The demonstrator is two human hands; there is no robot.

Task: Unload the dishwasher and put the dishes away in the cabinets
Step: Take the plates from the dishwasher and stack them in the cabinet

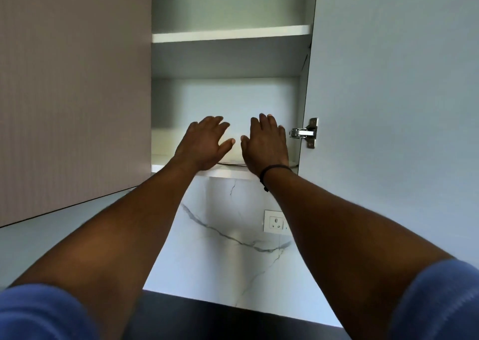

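Mid-frame, your left hand (204, 144) and right hand (265, 144) reach, fingers spread, into the open cabinet (228, 32), gripping nothing.

the open cabinet (230, 98) gives a way in between the closed door (75, 93) on the left and the swung-out door (394, 80) with its hinge (304, 132) on the right. both hands, left hand (204, 144) and right hand (265, 145), fill the near edge of the bottom shelf (181, 168), with a white dish (234, 153) lying behind them.

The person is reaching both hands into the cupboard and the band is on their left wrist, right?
Not quite. The head view shows both hands, left hand and right hand, reaching into the open cupboard, but the dark band is on the right wrist, not the left.
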